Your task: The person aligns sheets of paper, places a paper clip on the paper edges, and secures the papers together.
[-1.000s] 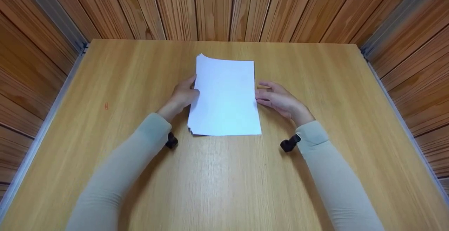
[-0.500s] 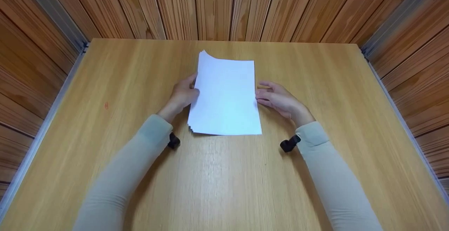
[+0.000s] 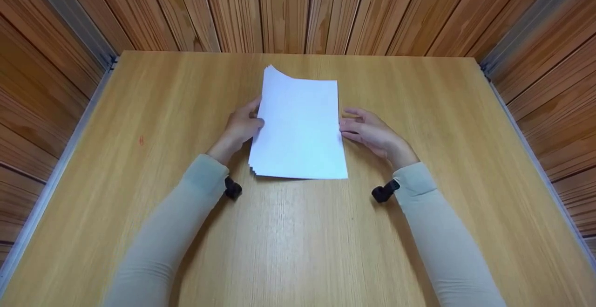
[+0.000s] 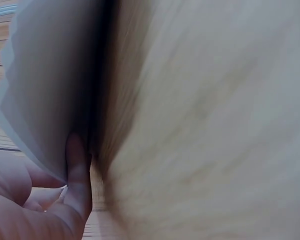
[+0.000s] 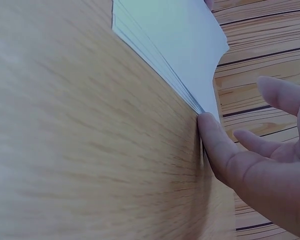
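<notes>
A stack of white paper sheets lies at mid-table in the head view, its left side raised and its far left corner curled up. My left hand pinches the left edge, with one digit over the top face. In the left wrist view, a finger lies against the shaded face of the bent sheets. My right hand is at the right edge with relaxed fingers. The right wrist view shows one fingertip touching the fanned edges of the sheets, the other fingers apart from them.
A small red loop-shaped item lies on the wooden table at the left. Wood-plank walls stand behind and at both sides. A black wrist camera hangs at the left cuff, another black camera at the right.
The far left corner of the sheets has curled higher, and their near left edge has risen slightly. My left forearm has shifted a little to the right; my right hand has stayed put.
</notes>
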Demonstrator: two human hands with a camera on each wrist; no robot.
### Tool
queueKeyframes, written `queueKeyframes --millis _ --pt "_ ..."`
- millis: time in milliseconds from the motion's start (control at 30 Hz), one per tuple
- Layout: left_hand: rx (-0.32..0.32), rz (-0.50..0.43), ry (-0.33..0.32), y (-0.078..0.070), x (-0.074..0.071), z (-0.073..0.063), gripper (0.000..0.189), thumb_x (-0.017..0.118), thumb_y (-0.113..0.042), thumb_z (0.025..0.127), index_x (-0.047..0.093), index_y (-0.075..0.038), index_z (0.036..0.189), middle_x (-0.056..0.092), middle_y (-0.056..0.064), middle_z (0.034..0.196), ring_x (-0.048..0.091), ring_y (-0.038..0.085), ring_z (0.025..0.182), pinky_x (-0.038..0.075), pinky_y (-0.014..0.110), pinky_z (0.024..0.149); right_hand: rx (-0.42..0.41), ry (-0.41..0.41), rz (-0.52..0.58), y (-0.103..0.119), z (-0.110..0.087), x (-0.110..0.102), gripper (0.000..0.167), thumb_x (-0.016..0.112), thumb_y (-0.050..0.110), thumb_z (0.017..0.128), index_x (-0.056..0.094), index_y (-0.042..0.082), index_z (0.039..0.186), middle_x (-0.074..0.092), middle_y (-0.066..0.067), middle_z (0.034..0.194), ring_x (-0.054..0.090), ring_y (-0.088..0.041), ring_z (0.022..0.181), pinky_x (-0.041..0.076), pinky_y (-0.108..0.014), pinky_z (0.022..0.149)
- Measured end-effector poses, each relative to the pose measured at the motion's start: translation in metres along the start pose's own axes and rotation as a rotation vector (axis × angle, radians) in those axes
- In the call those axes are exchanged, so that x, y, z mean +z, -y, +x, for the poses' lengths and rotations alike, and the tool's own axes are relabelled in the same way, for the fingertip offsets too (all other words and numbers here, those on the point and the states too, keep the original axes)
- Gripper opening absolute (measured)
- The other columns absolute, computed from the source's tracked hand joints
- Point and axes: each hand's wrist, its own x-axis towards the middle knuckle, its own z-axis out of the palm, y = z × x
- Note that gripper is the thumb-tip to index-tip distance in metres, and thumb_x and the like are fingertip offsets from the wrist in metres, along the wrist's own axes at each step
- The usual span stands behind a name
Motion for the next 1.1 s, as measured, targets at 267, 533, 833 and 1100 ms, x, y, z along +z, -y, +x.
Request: queueKeyframes --millis 267,533,833,1100 --pt "-0.008 -0.051 -0.003 -0.0013 -0.0025 -0.0008 0.071 0.056 -0.01 0.108 0.026 -0.032 0.169 0.027 0.003 0.176 0.031 0.029 0.157 0.039 0.044 0.122 -0.01 0.014 0.032 -0.0014 0.0016 -0.0012 0.072 0.061 0.014 0.109 0.021 0.004 0.168 0.042 -0.021 0.161 0.048 -0.03 0.147 0.042 -0.039 0.12" --pt "0.002 -0.097 0.001 -0.0033 -0.0042 -0.0027 0.07 0.056 -0.012 0.109 0.026 -0.035 0.168 0.024 -0.004 0.176 0.027 0.027 0.16 0.042 0.041 0.12 -0.016 0.011 0.04 -0.0016 0.0001 -0.0012 0.07 0.06 0.011 0.109 0.022 0.005 0.168 0.042 -0.021 0.161 0.048 -0.03 0.147 0.042 -0.039 0.12" --pt "0.0 -0.132 -0.009 -0.0069 -0.0056 -0.0047 0.071 0.056 -0.012 0.109 0.025 -0.035 0.168 0.022 -0.004 0.177 0.021 0.025 0.163 0.035 0.04 0.125 -0.026 -0.003 0.038 -0.0012 -0.0021 0.0003 0.071 0.06 0.017 0.11 0.021 0.006 0.168 0.045 -0.021 0.16 0.05 -0.029 0.146 0.041 -0.041 0.121" --pt "0.012 -0.161 -0.014 -0.0096 -0.0085 -0.0053 0.071 0.056 -0.013 0.109 0.024 -0.034 0.169 0.022 -0.002 0.177 0.027 0.025 0.16 0.037 0.039 0.124 -0.018 -0.037 0.086 0.0011 -0.0025 0.0044 0.068 0.056 0.015 0.111 0.022 0.007 0.169 0.042 -0.021 0.158 0.051 -0.029 0.14 0.043 -0.042 0.119"
